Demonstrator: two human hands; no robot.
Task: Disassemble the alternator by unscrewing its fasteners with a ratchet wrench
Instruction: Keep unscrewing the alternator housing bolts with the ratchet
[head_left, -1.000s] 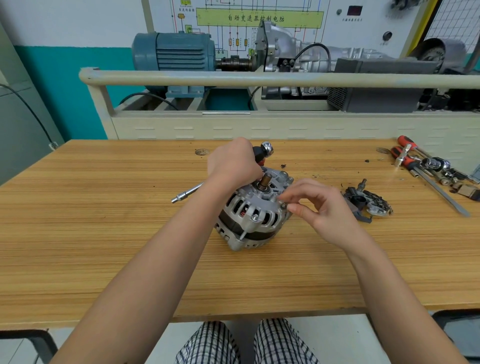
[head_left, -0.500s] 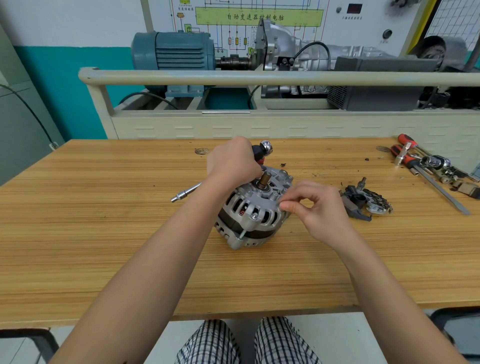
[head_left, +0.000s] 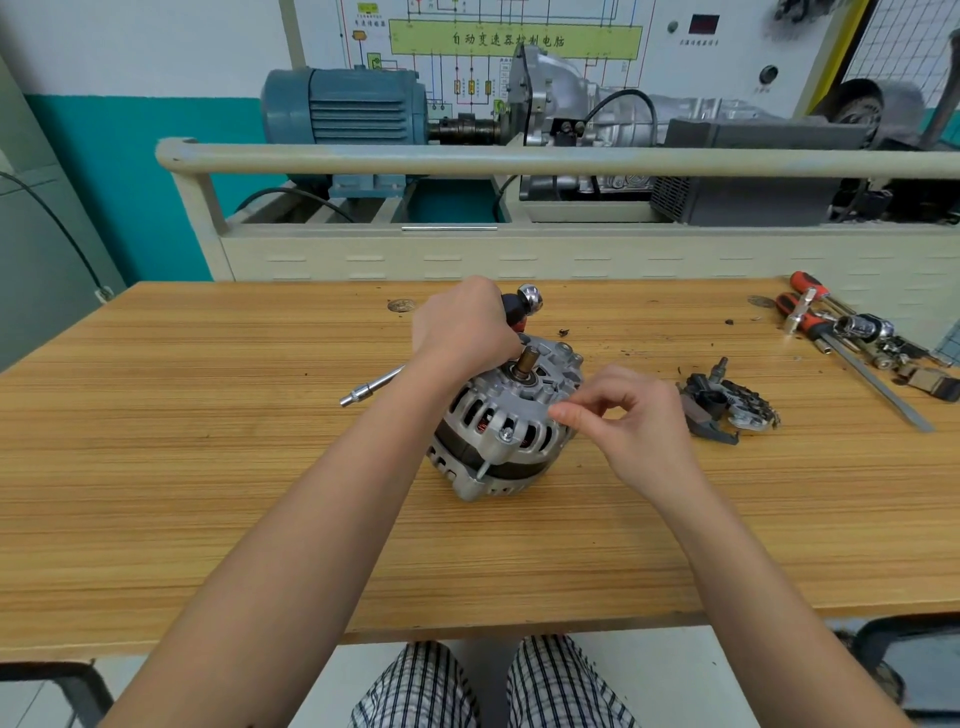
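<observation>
Little had changed over the last second: the right hand (head_left: 644, 415) had drawn in against the alternator (head_left: 511, 415), thumb and forefinger pinched at a bolt on its right rim, probably spinning a loosened one out by hand. The left hand (head_left: 462, 327) stayed wrapped on the wrench (head_left: 522, 306), red-and-black grip, chrome knob on the far end, thin steel shaft jutting left. The alternator sat mid-table (head_left: 208, 467), tilted: ribbed cast aluminium, copper visible through the slots, steel shaft up. A removed black part (head_left: 727, 402) lay to the right.
</observation>
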